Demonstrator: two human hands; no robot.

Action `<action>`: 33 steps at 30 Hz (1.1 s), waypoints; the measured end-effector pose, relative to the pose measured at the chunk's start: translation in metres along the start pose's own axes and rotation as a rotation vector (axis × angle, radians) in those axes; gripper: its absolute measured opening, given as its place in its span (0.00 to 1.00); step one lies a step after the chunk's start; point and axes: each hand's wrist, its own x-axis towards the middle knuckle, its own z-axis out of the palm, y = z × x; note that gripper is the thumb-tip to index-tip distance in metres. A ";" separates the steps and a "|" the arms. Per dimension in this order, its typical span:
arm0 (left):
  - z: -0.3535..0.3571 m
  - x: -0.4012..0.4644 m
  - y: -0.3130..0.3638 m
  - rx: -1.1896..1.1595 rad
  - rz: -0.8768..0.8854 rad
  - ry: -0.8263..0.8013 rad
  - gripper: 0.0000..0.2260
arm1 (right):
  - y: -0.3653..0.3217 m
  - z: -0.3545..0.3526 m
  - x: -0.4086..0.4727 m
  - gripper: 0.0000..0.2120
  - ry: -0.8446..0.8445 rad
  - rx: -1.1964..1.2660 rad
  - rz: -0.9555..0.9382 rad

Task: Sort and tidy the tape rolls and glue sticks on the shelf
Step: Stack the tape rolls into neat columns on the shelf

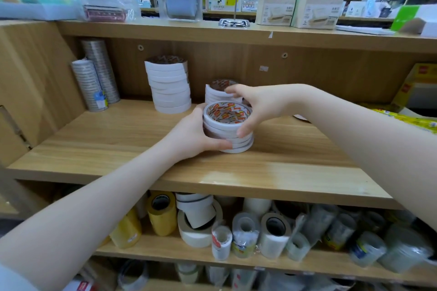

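Both hands square up a stack of tape rolls on a shop shelf.

The left hand (pixel 194 134) cups the near stack of white tape rolls (pixel 228 130) from the left, while the right hand (pixel 257 106) grips it from above and the right, thumb on its front. The stack stands mid-shelf (pixel 118 149), its lower rolls slightly offset, just in front of a shorter stack (pixel 216 92). Next, seemingly, comes aligning it beside the taller stack (pixel 169 87) at the back.

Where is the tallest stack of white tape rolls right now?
The tallest stack of white tape rolls stands on the wooden middle shelf, near the back panel, left of both hands, with upright silver tape columns further left.
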 end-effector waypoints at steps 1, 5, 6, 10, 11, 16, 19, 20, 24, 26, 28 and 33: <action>0.000 -0.001 -0.001 -0.011 -0.013 -0.008 0.43 | -0.005 -0.002 0.002 0.52 0.001 -0.047 -0.020; 0.000 -0.001 -0.003 0.013 -0.104 -0.053 0.38 | -0.023 -0.006 0.011 0.49 -0.021 -0.290 -0.043; 0.000 -0.001 -0.002 0.050 -0.120 -0.064 0.34 | -0.026 -0.007 0.013 0.47 -0.033 -0.332 -0.032; 0.002 -0.001 -0.003 0.065 -0.128 -0.065 0.30 | -0.029 -0.004 0.019 0.45 -0.122 -0.360 0.037; 0.002 -0.001 -0.003 0.059 -0.127 -0.063 0.31 | -0.027 -0.003 0.021 0.45 -0.143 -0.314 0.046; 0.002 -0.001 -0.001 0.111 -0.129 -0.050 0.36 | -0.023 -0.005 0.020 0.42 -0.165 -0.138 0.052; 0.003 -0.001 -0.002 0.154 -0.146 -0.061 0.38 | -0.019 -0.003 0.020 0.41 -0.131 -0.151 0.059; 0.004 -0.001 -0.002 0.163 -0.148 -0.059 0.38 | -0.017 -0.003 0.021 0.41 -0.124 -0.144 0.058; 0.006 0.001 -0.002 0.126 -0.110 0.006 0.41 | -0.005 -0.007 0.017 0.48 -0.123 -0.020 0.091; 0.006 0.000 -0.003 0.067 -0.067 0.023 0.43 | 0.005 -0.009 0.009 0.48 -0.096 0.137 0.124; 0.007 0.000 -0.004 0.022 -0.049 0.017 0.44 | 0.015 -0.009 0.001 0.48 -0.084 0.271 0.172; 0.013 0.005 -0.001 -0.101 -0.084 0.063 0.45 | 0.020 -0.004 -0.002 0.24 -0.045 0.516 0.297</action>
